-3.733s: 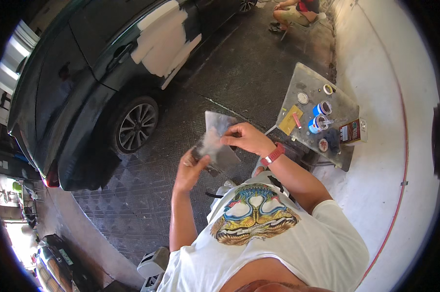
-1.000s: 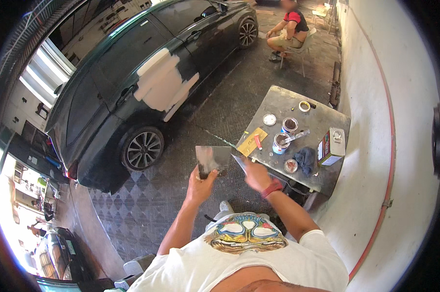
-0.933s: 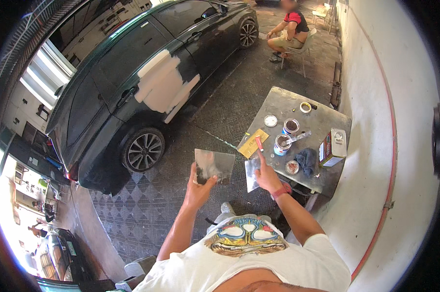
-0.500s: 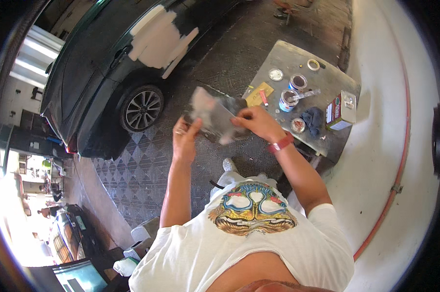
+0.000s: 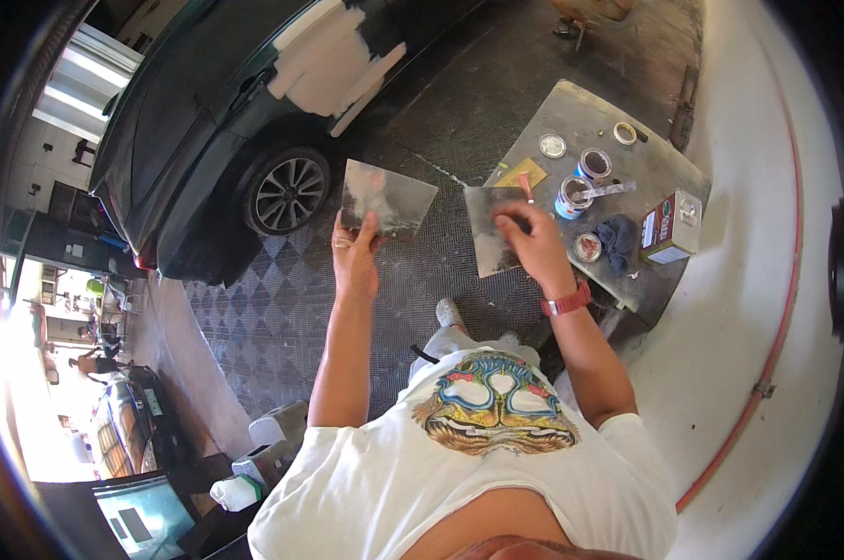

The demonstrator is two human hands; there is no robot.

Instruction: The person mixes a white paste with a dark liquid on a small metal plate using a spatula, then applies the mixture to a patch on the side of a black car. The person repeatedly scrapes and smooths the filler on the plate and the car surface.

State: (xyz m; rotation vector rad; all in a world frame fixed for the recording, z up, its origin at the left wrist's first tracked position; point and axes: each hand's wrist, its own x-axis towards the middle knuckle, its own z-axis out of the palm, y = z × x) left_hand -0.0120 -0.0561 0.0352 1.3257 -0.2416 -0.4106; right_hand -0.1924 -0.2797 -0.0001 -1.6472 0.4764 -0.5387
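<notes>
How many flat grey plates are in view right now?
2: one flat grey plate in the left hand; the other grey plate in the right hand, which partly covers it. More could be hidden.

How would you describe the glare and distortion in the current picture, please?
In the head view, the bright opening at far left is blown out; the red pipe bows along the fisheye rim; pale patches on the flat plate in the left hand could be reflection or residue.

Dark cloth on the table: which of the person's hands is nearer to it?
Right. The right hand, holding a flat plate, is a short way left of the dark cloth in the picture; the left hand, holding another flat plate, is farther left.
</notes>
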